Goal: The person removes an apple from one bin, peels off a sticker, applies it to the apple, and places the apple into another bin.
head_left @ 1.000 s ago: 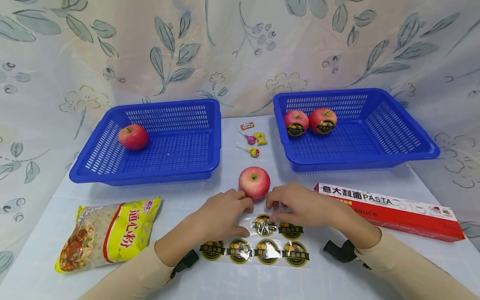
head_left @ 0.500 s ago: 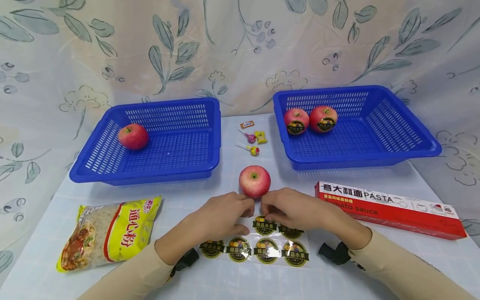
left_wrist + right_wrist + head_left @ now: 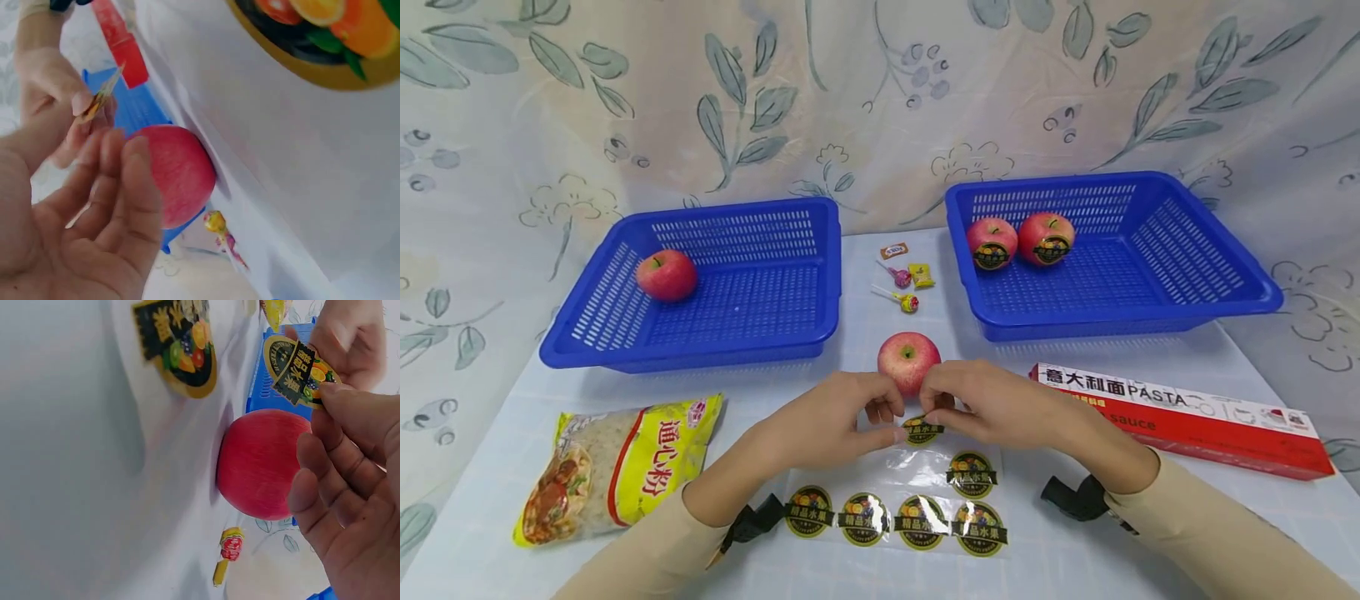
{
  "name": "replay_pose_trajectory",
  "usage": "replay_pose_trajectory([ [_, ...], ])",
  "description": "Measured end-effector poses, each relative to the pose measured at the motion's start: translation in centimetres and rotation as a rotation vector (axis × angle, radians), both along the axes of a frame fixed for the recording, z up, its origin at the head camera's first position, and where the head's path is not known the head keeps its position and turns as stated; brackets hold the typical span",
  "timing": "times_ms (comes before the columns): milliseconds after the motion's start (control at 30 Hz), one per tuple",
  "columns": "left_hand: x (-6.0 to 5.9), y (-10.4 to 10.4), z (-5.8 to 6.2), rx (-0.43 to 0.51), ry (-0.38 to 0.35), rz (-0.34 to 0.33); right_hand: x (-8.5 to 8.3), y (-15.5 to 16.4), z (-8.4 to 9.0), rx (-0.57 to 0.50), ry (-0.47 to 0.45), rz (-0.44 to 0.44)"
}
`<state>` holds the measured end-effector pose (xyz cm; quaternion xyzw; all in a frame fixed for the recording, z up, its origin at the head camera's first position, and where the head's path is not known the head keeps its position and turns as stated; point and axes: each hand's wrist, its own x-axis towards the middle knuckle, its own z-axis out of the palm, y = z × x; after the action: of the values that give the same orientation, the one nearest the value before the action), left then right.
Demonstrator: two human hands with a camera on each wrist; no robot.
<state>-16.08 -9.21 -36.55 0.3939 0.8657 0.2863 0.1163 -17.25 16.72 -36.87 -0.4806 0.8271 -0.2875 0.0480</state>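
Black and gold, a sticker (image 3: pixel 922 429) is pinched by the right hand (image 3: pixel 992 400); the left hand (image 3: pixel 832 419) curves loosely, holding nothing, near a red apple (image 3: pixel 909 358).

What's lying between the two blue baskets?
In the head view, a pink lollipop, a yellow lollipop, a yellow packet and an orange packet lie there, with an apple in front.

I see a pinkish-red apple (image 3: pixel 909 358) mid-frame. In my right-wrist view, upper right, the sticker (image 3: pixel 299 370) is black and gold with orange and green printed fruit (image 3: pixel 319 371). My sleeves (image 3: pixel 647 542) are plain beige. Upper left and upper right, the baskets (image 3: pixel 760 308) are blue. The bag (image 3: pixel 647 467) at lower left is yellow and red; grey-green leaves (image 3: pixel 777 108) pattern the pale backdrop (image 3: pixel 865 162).
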Motion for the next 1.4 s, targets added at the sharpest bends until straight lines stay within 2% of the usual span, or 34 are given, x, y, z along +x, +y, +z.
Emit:
replay_pose_trajectory([
  [67, -0.2, 0.1, 0.0, 0.092, 0.021, -0.011, -0.1, -0.1, 0.1, -0.007, 0.017, -0.002],
  [133, -0.2, 0.3, 0.0, 0.122, 0.063, -0.002, -0.2, -0.2, 0.3, -0.009, 0.036, -0.013],
  [467, -0.3, 0.8, -0.7, 0.056, 0.406, 0.123, -0.9, -0.7, 1.0, -0.033, 0.161, -0.126],
  [633, -0.8, 1.0, -1.1, 0.048, 0.498, 0.167, -1.4, -1.1, 0.5, -0.043, 0.214, -0.165],
  [900, -1.7, 1.4, -1.2, 0.091, 0.49, 0.192, -2.2, -1.4, -0.1, -0.086, 0.214, -0.235],
  [1100, -2.3, 1.5, -1.2, 0.143, 0.403, 0.211, -2.5, -1.3, -0.2, -0.1, 0.198, -0.24],
  [1200, -2.4, 1.5, -1.3, 0.155, 0.384, 0.22, -2.5, -1.3, -0.2, -0.107, 0.195, -0.233],
  [1300, -2.4, 1.4, -1.3, 0.136, 0.38, 0.228, -2.5, -1.1, -0.1, -0.091, 0.172, -0.232],
  [1400, -2.3, 1.3, -1.3, 0.079, 0.362, 0.234, -2.5, -0.8, 0.0, -0.039, 0.128, -0.236],
])
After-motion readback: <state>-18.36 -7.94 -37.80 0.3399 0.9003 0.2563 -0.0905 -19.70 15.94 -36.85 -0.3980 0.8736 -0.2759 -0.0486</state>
